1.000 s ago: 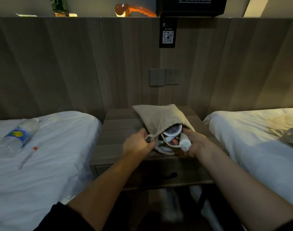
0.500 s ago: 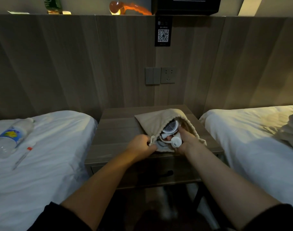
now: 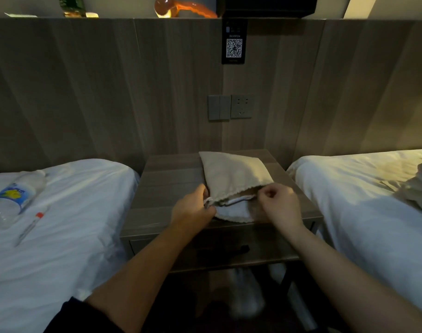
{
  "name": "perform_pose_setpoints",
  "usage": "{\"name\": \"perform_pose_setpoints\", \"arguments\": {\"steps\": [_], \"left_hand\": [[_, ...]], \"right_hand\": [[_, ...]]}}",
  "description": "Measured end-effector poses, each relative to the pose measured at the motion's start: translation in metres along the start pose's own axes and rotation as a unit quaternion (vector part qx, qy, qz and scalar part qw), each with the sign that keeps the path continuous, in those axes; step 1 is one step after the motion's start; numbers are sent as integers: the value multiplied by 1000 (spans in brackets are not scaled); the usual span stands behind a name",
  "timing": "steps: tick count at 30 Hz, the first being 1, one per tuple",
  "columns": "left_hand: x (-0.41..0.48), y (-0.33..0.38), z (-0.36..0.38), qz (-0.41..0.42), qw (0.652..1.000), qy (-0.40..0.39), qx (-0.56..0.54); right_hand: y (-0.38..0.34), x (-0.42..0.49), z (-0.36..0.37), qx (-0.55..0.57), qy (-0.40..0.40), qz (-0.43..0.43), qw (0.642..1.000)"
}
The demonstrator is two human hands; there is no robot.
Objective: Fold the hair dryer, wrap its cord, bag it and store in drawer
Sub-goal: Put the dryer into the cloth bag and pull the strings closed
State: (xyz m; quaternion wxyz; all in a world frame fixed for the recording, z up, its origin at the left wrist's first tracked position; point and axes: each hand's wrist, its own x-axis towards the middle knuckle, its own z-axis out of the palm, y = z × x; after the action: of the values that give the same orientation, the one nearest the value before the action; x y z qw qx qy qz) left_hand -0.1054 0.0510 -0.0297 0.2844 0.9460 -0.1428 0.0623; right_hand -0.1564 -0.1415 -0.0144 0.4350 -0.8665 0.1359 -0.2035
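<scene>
A beige drawstring bag (image 3: 231, 175) lies flat on the wooden nightstand (image 3: 166, 186), its mouth facing me and showing a white inside. The hair dryer is out of sight, inside the bag. My left hand (image 3: 193, 211) grips the left end of the bag's mouth, where the white drawstring loops out. My right hand (image 3: 278, 205) has curled fingers that pinch the right end of the mouth. The nightstand drawer (image 3: 212, 254) below is closed, with a dark handle on its front.
White beds flank the nightstand: the left bed (image 3: 68, 227) carries a plastic water bottle (image 3: 13, 195) and a pen (image 3: 29, 228), the right bed (image 3: 363, 212) a bundle of cloth at its far edge. A switch and wall socket (image 3: 230, 107) sit on the wooden headboard panel.
The white hair dryer, seen at the bag's mouth before, has gone fully inside. My right hand came out of the bag and now pinches its right edge. The bag lies flatter.
</scene>
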Motion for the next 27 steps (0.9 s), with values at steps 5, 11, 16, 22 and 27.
{"name": "perform_pose_setpoints", "arguments": {"steps": [5, 11, 16, 22, 27], "left_hand": [[-1, 4, -1, 66, 994, 36, 84], [4, 4, -10, 46, 991, 66, 111], [25, 4, -46, 5, 998, 65, 21], [59, 26, -100, 4, 971, 49, -233], [83, 46, -147, -19, 939, 69, -336]], "right_hand": [[41, 22, -10, -253, 85, -92, 959], [51, 44, -10, -315, -85, -25, 945], [13, 69, -34, -256, -75, 2, 964], [-71, 98, -75, -50, -103, 37, 993], [-117, 121, -94, 102, -117, 54, 986]]}}
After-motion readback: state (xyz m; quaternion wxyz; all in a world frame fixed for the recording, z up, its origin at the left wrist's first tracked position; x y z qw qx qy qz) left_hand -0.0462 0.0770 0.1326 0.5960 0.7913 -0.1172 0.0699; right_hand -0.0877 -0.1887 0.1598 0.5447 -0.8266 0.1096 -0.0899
